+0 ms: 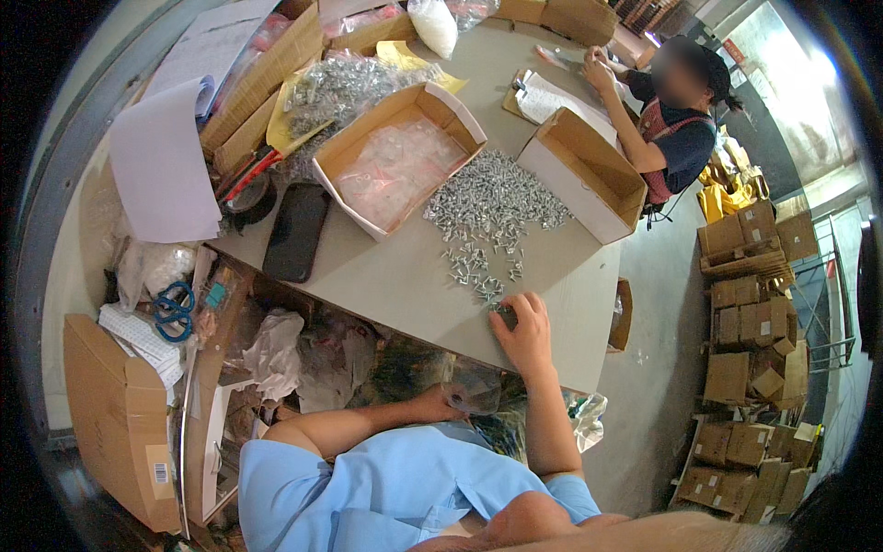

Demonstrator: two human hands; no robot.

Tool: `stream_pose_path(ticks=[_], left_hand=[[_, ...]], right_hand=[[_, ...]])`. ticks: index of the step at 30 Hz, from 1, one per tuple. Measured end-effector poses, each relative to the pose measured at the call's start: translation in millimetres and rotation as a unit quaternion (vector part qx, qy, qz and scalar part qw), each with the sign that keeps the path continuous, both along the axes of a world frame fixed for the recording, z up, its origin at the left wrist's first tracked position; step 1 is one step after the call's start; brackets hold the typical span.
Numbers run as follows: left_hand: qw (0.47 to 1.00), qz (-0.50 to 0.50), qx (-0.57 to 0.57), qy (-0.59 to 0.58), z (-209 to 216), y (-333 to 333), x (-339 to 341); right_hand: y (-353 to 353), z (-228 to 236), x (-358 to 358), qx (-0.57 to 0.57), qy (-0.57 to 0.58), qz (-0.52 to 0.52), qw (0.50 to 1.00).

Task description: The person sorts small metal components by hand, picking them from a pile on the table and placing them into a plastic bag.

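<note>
A heap of small silvery screws lies on the grey table, with a thinner trail of them running toward its near edge. At the end of that trail my right hand rests on the tabletop, fingers curled and closed around a few screws partly hidden beneath them. Below the table edge, my left hand grips a clear plastic bag; its fingers are partly covered by the bag. Behind the heap stands an open cardboard box of clear bags. Another open white-sided box sits tilted at the heap's right.
A black phone, a tape roll and bagged metal parts lie to the left. Blue scissors are lower left. Across the table a co-worker sits by a clipboard. Stacked cartons line the right.
</note>
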State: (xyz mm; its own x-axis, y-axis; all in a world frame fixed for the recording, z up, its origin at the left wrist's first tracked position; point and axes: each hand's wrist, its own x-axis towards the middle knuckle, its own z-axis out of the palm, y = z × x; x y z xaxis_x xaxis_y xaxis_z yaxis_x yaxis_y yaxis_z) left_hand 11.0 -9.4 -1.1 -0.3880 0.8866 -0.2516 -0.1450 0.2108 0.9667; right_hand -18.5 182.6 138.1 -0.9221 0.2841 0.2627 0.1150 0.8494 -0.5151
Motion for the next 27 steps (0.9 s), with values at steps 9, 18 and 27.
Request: stream_pose_path(ticks=[9,18,27], left_hand=[[1.000,-0.004,0.016,0.012,-10.8,1.1,0.8],[1.000,-0.014,-0.019,-0.013,13.4,-0.5,-5.5],[0.994,-0.013,0.075,0.081,-44.7,3.7,6.1]], right_hand=[[-5.0,1.4,3.4,-0.048,0.006,-0.019,0.999],[-5.3,-2.8,10.3,-0.021,0.010,0.005,1.000],[-6.4,31.3,25.8,-0.150,-0.152,0.123,0.969]])
